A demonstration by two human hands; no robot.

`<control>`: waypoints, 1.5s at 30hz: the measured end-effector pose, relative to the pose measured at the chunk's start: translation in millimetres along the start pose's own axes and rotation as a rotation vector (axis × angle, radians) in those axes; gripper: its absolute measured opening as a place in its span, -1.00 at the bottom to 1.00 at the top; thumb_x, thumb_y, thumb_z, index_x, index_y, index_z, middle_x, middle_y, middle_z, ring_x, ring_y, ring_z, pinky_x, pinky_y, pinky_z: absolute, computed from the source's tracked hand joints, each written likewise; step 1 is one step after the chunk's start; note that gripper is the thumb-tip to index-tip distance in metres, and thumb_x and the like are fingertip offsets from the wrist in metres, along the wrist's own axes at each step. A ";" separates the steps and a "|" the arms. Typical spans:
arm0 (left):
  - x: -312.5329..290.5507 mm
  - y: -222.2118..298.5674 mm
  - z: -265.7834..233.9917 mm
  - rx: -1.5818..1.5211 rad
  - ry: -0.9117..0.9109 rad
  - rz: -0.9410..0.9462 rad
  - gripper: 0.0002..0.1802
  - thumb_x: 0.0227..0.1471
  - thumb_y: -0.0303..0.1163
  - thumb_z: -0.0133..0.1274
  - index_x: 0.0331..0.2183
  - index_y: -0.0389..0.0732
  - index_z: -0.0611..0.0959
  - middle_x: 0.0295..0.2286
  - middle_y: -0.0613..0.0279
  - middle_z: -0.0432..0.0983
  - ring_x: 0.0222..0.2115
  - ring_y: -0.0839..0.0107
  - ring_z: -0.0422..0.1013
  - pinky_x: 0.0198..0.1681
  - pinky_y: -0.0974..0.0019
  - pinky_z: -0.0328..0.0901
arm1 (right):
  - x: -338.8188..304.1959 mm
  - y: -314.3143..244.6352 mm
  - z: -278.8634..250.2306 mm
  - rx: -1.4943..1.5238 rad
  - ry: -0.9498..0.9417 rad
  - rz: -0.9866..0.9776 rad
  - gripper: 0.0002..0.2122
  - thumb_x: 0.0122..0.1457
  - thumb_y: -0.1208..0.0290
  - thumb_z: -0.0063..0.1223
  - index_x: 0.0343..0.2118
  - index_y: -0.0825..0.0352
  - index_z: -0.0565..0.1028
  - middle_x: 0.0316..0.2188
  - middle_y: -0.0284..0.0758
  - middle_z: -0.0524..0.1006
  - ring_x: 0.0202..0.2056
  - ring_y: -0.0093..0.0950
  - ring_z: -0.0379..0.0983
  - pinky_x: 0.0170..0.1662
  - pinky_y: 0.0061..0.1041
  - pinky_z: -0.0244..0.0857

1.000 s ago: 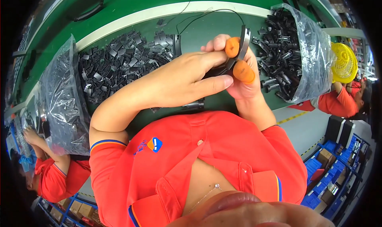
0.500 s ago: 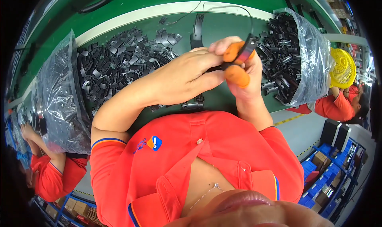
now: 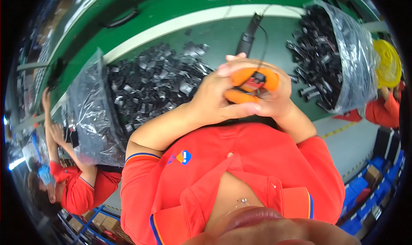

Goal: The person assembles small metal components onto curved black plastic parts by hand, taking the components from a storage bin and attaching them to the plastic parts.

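Observation:
Both hands meet in front of my chest, closed around a small black plastic part with a red patch (image 3: 257, 79). My left hand (image 3: 214, 92) grips it from the left, thumb laid along the near side. My right hand (image 3: 281, 92) curls round it from the right, with orange finger covers (image 3: 241, 97) on its fingertips. Fingers hide most of the part, so its full shape does not show. Just beyond the hands lies a long black handle-shaped piece (image 3: 246, 40) with a thin cable, on the green table (image 3: 223, 32).
Small black plastic pieces (image 3: 150, 77) lie heaped at left beside a clear bag (image 3: 92, 112). Another clear bag (image 3: 349, 60) at right spills black parts (image 3: 315, 52). A yellow basket (image 3: 387, 65) stands beyond it. Co-workers in red (image 3: 79, 191) are at either side.
My hands have drawn closer together and turned the black part, which now points toward me. The whole view has shifted, and the table's contents appear farther right.

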State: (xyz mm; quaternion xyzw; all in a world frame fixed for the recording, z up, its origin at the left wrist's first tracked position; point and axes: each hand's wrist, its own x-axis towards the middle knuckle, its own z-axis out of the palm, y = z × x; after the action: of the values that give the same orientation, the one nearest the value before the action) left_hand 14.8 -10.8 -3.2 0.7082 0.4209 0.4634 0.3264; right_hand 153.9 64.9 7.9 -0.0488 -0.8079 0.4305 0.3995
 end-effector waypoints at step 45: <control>-347.7 70.0 -383.0 1.710 0.267 -1.753 -0.43 -0.18 0.17 -0.16 -0.46 -0.13 0.65 -0.32 -0.03 0.48 -0.28 0.13 0.38 -0.17 0.21 0.20 | -36.6 42.8 11.6 0.185 0.367 0.614 -0.70 0.14 0.48 -0.12 -0.07 0.45 0.33 -0.11 -0.22 0.39 -0.15 -0.46 0.37 -0.18 -0.54 0.28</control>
State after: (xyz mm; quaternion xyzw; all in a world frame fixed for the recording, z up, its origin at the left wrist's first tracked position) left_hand -396.4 -325.9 60.6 0.1193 0.9521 -0.2679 -0.0870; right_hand 159.3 68.5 -49.2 -0.3292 -0.6282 0.5855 0.3927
